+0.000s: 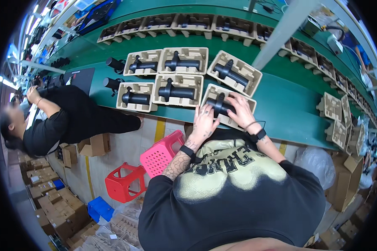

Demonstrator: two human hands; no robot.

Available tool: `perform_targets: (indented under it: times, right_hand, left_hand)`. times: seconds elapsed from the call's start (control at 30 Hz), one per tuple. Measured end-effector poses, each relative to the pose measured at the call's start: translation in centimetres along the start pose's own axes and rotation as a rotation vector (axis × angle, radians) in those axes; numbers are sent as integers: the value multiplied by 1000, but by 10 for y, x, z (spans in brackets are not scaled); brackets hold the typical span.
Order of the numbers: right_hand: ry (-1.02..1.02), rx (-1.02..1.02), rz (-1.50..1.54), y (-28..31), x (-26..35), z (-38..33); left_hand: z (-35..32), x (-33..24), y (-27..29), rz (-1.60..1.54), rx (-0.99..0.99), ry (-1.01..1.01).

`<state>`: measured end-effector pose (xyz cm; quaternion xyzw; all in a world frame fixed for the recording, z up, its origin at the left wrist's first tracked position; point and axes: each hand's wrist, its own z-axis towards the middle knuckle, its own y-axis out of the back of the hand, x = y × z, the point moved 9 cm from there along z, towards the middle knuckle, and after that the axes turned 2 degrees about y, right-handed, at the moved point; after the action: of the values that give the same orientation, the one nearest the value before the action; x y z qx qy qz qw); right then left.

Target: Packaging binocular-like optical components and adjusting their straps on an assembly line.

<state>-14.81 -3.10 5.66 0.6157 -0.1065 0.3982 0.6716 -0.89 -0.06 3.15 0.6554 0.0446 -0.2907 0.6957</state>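
Note:
Right in front of me, a beige molded pulp tray (pixel 247 101) holds a black cylindrical device (pixel 215 104) with a ring-like collar. My left hand (pixel 205 121) rests at the tray's near left edge, fingers stretched and apart, their tips by the device's collar end. From the right, my right hand (pixel 241 110) reaches over the tray, its fingers bent onto the device's right end; they hide part of it. Just behind stands another tray (pixel 254 85) with a similar black device (pixel 231 73), set at a slant.
To the left, several filled trays (pixel 178 105) stand in two rows, with two loose black cylinders (pixel 112 83) beside them. More trays (pixel 194 24) line the back strip. A metal post (pixel 280 35) rises behind. Stacked trays (pixel 334 106) stand right; a person (pixel 67 113) works left.

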Motion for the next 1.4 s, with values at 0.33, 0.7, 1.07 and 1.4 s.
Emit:
perform_targets:
  times: [0.33, 0.7, 1.07, 1.4]
  right_hand:
    - [-590, -283, 253, 9, -138, -89]
    - [-617, -261, 284, -8, -107, -41]
    - [-1030, -961, -273, 210, -206, -309]
    - [-1273, -315, -620, 396, -427, -421]
  left_hand:
    - [1, -9, -16, 2, 106, -101]
    - [21, -8, -3, -114, 192, -196]
    - [50, -95, -7, -347, 247, -262]
    - [86, -305, -115, -616, 500, -236]
